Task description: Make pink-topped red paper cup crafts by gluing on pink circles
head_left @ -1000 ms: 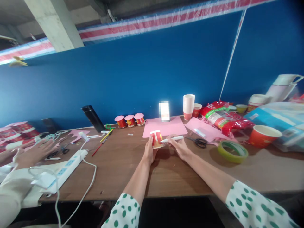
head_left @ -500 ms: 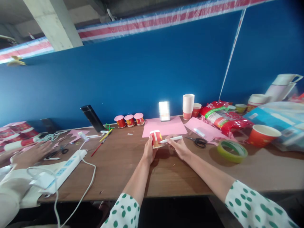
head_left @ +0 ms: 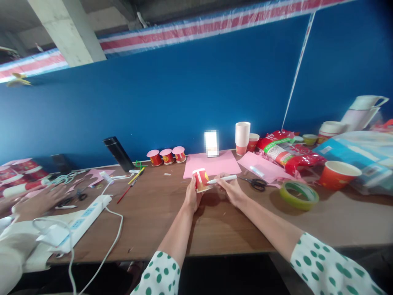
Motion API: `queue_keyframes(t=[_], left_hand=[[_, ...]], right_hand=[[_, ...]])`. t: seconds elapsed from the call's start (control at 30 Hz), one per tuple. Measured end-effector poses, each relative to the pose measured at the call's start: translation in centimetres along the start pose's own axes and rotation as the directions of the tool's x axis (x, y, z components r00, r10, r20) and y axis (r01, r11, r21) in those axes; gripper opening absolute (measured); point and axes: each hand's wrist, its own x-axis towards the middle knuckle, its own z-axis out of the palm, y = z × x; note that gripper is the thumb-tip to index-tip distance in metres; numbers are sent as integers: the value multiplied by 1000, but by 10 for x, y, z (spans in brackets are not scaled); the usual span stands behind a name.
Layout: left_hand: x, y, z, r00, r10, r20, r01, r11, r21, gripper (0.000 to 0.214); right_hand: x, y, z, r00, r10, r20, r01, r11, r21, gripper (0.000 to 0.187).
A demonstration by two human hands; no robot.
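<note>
My left hand (head_left: 192,197) is closed around a small red and white paper cup (head_left: 200,179), held upside down just above the brown table (head_left: 159,221). My right hand (head_left: 231,189) grips a white marker pen (head_left: 222,179) whose tip touches the cup's right side. A pink paper sheet (head_left: 212,163) lies on the table just behind the cup.
Three red cups with pink tops (head_left: 166,155) stand by the blue wall. Scissors (head_left: 257,184), a green tape roll (head_left: 299,195), a red cup (head_left: 339,174), stacked white cups (head_left: 242,137) and snack bags (head_left: 284,153) lie right. A power strip (head_left: 80,219), a black flask (head_left: 118,153) and another person's hand (head_left: 38,201) are left.
My hands, the cup and the pen stay almost still. The other person's hand at the left has drawn back slightly toward the left edge.
</note>
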Motion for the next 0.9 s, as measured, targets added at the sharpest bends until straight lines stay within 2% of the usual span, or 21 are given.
queue_keyframes(t=[0.7,0.9], left_hand=[[2,-1,-2,1000,1,6,-1,1000,31,47],[3,-3,-2,1000,13,0,-13,1000,19,47]], right_hand=[[-1,-3,3,1000,10,-27,-10,999,-33,31],[0,-1,1,1000,13,0,-13,999,-35,30]])
